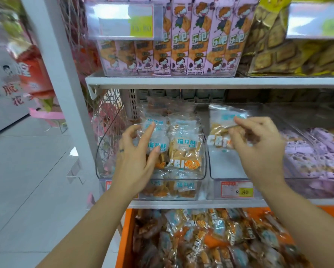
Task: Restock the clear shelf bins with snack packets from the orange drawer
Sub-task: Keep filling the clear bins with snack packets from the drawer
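Your one view comes from the camera on your head, facing forward and tilted down at the white shelf unit (61, 84), near enough that your left hand (133, 153) and right hand (259, 146) reach the clear bins (228, 167) at mid-frame. The wide lens also takes in the upper shelf (201, 81) across the top, the orange drawer (126, 238) along the bottom edge and floor tiles (27, 180) at left.
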